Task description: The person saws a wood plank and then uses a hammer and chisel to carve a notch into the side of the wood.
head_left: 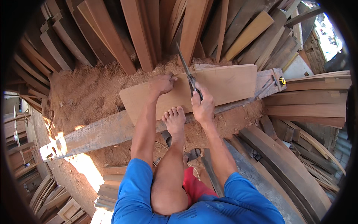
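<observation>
A wide, light-brown wooden board (227, 86) lies across a long grey plank (108, 128), a bare foot (174, 116) pressing on its near side. My right hand (203, 106) is wrapped round the dark handle of a handsaw (183, 59). The saw's narrow blade points away from me and crosses the board's far edge. Just left of the blade, my left hand (163, 83) rests at that same far edge with its fingers curled onto the board. Whether the teeth have entered the wood cannot be made out.
Reddish sawdust (85, 95) covers the ground beyond the plank. Upright timber pieces (136, 33) lean along the far side. A yellow and black tape measure (282, 81) sits at the plank's right end. More stacked boards (309, 99) lie at right, and long beams (287, 168) lie near right.
</observation>
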`<state>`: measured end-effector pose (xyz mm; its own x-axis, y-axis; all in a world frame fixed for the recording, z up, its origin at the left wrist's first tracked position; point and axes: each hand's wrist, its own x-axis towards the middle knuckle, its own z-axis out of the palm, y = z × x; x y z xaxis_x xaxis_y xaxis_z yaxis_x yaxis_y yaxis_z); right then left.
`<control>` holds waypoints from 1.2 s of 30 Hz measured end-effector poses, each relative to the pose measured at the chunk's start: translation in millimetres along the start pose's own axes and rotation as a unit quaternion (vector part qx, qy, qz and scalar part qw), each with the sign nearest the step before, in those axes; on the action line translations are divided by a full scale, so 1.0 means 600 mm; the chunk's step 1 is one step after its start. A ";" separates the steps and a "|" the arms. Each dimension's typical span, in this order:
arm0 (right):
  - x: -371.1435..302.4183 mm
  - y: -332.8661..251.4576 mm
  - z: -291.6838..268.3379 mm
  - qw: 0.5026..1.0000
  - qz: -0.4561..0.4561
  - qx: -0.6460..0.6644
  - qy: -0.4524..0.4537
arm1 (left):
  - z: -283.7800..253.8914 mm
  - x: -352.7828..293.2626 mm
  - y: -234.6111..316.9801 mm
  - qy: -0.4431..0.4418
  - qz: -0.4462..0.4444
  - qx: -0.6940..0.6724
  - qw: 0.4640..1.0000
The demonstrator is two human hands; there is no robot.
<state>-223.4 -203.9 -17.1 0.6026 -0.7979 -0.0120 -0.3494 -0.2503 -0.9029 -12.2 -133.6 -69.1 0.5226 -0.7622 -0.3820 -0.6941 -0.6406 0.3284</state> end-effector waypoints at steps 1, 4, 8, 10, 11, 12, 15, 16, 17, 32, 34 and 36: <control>-0.031 0.005 -0.005 1.000 -0.011 0.014 -0.007 | -0.005 0.002 -0.018 0.005 -0.007 -0.005 1.000; -0.172 -0.013 -0.057 0.997 0.035 0.071 -0.019 | -0.016 0.000 -0.046 -0.002 -0.032 -0.021 0.999; -0.144 -0.010 -0.034 0.998 -0.021 0.058 0.007 | -0.023 -0.003 -0.022 -0.020 -0.047 -0.005 0.999; -0.011 0.007 0.013 1.000 0.003 0.016 0.015 | -0.022 0.000 0.002 -0.004 -0.021 -0.009 1.000; 0.036 0.014 0.033 0.999 -0.020 -0.019 0.036 | -0.023 0.003 0.012 0.006 -0.007 -0.009 1.000; 0.059 0.004 0.050 0.997 -0.046 -0.052 0.041 | -0.023 0.004 0.001 -0.003 -0.013 -0.016 1.000; -0.009 -0.021 0.009 0.998 -0.048 -0.024 -0.008 | -0.026 0.013 -0.021 -0.022 -0.025 -0.032 0.999; -0.063 -0.003 -0.007 0.999 -0.038 0.003 -0.008 | -0.028 0.009 -0.025 -0.026 -0.032 -0.031 0.999; -0.130 0.017 -0.029 0.999 -0.025 0.029 -0.007 | -0.027 0.005 -0.029 -0.031 -0.038 -0.030 0.998; -0.159 -0.019 -0.057 0.999 -0.028 0.000 -0.015 | -0.017 -0.007 -0.034 0.004 -0.047 -0.021 0.999; -0.181 -0.028 -0.062 0.997 -0.070 0.008 0.011 | -0.023 -0.019 -0.024 0.012 -0.045 -0.013 0.999; -0.112 -0.019 -0.027 0.997 -0.067 -0.001 0.023 | -0.020 -0.025 -0.013 0.043 -0.027 0.002 0.999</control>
<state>-271.3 -156.3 0.7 0.6103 -0.7816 0.1294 -0.2692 -0.3582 -0.8940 -8.5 -118.3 -55.7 0.6002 -0.7316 -0.3233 -0.6654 -0.6810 0.3057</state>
